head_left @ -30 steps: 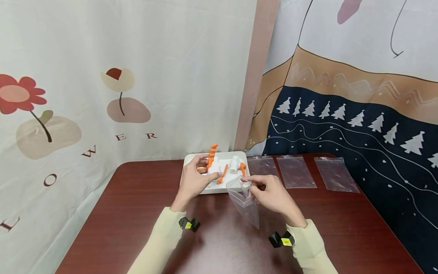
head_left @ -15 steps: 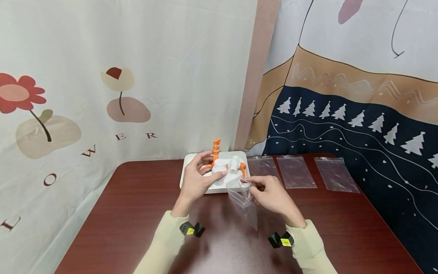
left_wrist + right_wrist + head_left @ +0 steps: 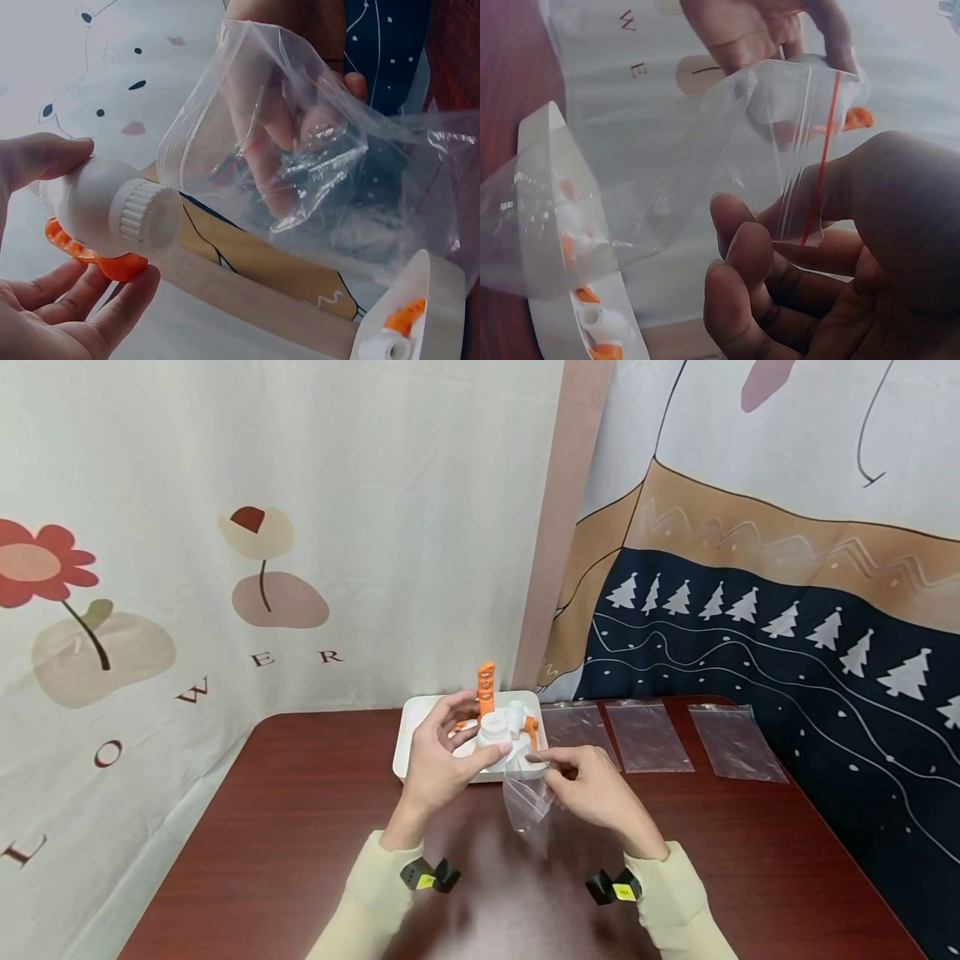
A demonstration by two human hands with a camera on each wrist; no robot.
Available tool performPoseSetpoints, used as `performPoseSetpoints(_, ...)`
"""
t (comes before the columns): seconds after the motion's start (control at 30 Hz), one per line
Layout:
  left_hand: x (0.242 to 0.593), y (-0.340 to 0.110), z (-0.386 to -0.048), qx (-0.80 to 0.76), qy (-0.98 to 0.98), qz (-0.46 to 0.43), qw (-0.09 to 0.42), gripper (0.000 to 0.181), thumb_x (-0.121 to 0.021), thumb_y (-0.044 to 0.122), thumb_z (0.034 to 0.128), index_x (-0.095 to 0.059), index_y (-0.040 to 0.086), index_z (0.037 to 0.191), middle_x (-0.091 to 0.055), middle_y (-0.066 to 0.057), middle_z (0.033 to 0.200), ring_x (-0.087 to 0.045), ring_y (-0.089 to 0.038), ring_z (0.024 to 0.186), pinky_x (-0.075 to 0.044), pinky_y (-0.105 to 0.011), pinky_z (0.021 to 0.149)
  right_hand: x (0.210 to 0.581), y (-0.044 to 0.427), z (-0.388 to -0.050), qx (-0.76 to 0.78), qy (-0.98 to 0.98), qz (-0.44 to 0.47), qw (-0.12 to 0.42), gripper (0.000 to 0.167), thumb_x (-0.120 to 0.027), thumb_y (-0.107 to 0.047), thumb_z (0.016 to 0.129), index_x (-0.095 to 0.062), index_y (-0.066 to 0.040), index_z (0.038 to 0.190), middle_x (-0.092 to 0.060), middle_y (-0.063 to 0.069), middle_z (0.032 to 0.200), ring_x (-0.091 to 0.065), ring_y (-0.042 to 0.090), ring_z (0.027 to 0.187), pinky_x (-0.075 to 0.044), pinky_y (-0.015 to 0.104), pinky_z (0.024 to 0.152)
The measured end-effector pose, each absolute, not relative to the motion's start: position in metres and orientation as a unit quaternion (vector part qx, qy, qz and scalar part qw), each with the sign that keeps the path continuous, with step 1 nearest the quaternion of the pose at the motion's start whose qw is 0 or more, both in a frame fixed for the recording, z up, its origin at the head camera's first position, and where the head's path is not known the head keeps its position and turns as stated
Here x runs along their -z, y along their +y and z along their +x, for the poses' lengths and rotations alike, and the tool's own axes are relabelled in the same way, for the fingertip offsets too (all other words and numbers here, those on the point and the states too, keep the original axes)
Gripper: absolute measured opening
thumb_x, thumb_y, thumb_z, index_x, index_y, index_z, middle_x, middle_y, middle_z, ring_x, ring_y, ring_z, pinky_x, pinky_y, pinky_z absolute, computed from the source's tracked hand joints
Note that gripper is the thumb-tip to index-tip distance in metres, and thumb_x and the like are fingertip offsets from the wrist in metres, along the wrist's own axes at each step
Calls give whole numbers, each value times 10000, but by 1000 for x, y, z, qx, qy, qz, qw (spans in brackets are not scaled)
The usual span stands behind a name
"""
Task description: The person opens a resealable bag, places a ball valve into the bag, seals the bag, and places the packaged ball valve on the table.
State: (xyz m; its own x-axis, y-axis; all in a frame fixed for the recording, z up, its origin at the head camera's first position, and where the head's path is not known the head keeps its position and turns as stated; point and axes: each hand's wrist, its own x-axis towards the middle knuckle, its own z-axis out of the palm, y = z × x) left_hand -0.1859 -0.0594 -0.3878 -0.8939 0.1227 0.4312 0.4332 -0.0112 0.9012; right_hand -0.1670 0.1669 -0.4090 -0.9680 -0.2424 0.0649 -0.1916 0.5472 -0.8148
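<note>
In my left hand [image 3: 442, 758] I hold a white rounded plastic piece [image 3: 94, 206] with a ribbed cap-like end [image 3: 148, 217], together with an orange handle-like part [image 3: 486, 689] standing up behind it. The thumb lies on the white piece, and the other fingers support the orange part from below. My right hand [image 3: 596, 787] pinches a clear zip bag [image 3: 527, 806] near its red-lined zip edge [image 3: 821, 165]. The bag hangs slack, its zip end facing the white piece. In the head view, the white piece is close beside the bag; whether they touch I cannot tell.
A white tray [image 3: 408, 735] stands at the table's back edge, holding a white tube-like fitting [image 3: 516, 717] and orange parts [image 3: 532, 731]. Flat clear zip bags [image 3: 649, 737] lie right of it on the brown table [image 3: 300, 827]. Printed curtains [image 3: 420, 527] hang behind.
My left hand has moved right with the white piece and orange part, closer to the bag, now covering orange pieces seen earlier in the tray. The right hand barely moved; the bag's lower end shifted left.
</note>
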Motion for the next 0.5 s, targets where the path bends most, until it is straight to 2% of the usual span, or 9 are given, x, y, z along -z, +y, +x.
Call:
performPoseSetpoints(0.2, 384, -56, -179, 691, -680, -210, 127, 720, -846, -78, 709, -573, 27, 1367, -630, -191, 1258, -620, -196, 1141, -565, -281, 997, 409, 166, -167, 459, 880, -120, 26, 333, -579, -69, 935, -765, -135, 1202, -617, -16, 629, -477, 129, 533, -389, 247, 446)
performPoseSetpoints(0.5, 382, -52, -171, 703, -662, -225, 133, 738, -836, -111, 698, -555, 10, 1370, -627, -209, 1255, -622, -183, 1152, -567, -293, 997, 410, 166, -167, 445, 887, -121, 13, 333, -594, -43, 917, -780, -149, 1172, -650, -22, 673, -465, 124, 541, -376, 240, 446)
